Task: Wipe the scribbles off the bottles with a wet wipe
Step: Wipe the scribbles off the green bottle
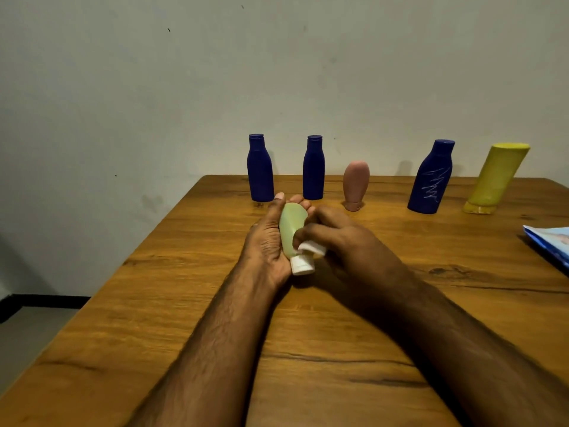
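Over the counter (184, 303), the left hand (268, 241) is cradling the green bottle (291, 229), fingers curled round it, long axis pointing away, cap nearest. Right of the bottle, the right hand (341, 238) is pinching the wipe (311, 248) against its side.

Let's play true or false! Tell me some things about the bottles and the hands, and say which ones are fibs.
1. The left hand holds a light green bottle. True.
2. The right hand presses a white wipe on that bottle. True.
3. The pink bottle has white scribbles on it. False: the scribbles seen are on the tilted dark blue bottle; the pink one looks plain.
4. Three dark blue bottles stand on the wooden table. True.
5. The yellow bottle lies flat. False: it stands on its cap, at the far right of the row.
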